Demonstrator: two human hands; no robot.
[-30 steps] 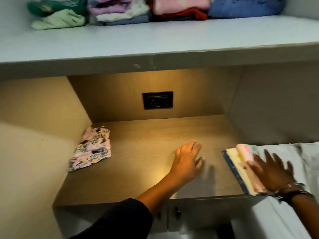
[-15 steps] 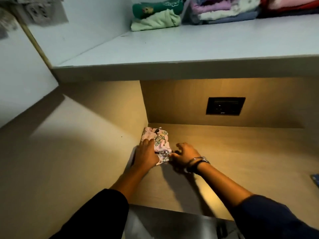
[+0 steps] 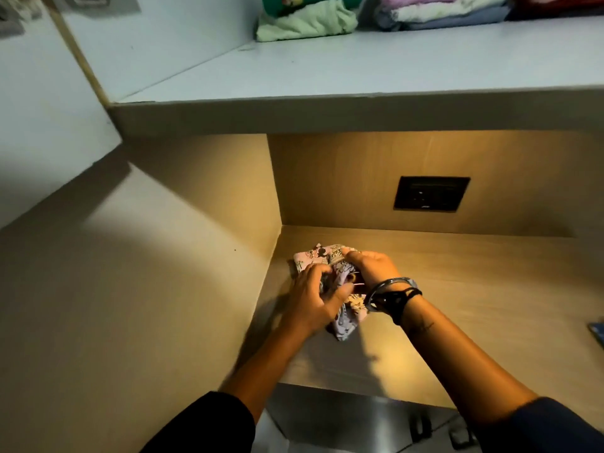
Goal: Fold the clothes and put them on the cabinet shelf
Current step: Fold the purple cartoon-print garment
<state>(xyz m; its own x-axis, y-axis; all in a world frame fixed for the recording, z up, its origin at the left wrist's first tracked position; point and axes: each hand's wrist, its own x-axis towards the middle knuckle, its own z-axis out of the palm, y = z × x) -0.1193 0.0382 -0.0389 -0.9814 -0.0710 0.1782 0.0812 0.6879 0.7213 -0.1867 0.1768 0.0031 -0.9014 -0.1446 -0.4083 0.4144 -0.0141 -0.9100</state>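
Note:
A small pink patterned garment [image 3: 322, 256] lies bunched in the left corner of the lit wooden shelf [image 3: 474, 289]. My left hand [image 3: 313, 295] grips its near part, and my right hand [image 3: 372, 268], with bracelets at the wrist, holds its upper right edge. Both hands cover much of the cloth. A lower fold [image 3: 346, 325] of the garment hangs out under my hands. Folded clothes [image 3: 307, 21] lie on the white upper shelf [image 3: 359, 70].
A black wall socket [image 3: 431, 192] sits in the back panel of the shelf. The cabinet's left side wall [image 3: 163, 256] stands close to the garment. A blue edge of another folded item [image 3: 598, 331] shows at the far right.
Both hands went from the right side to the pink garment in the left corner, closed on it, and pulled it slightly forward, bunching it up.

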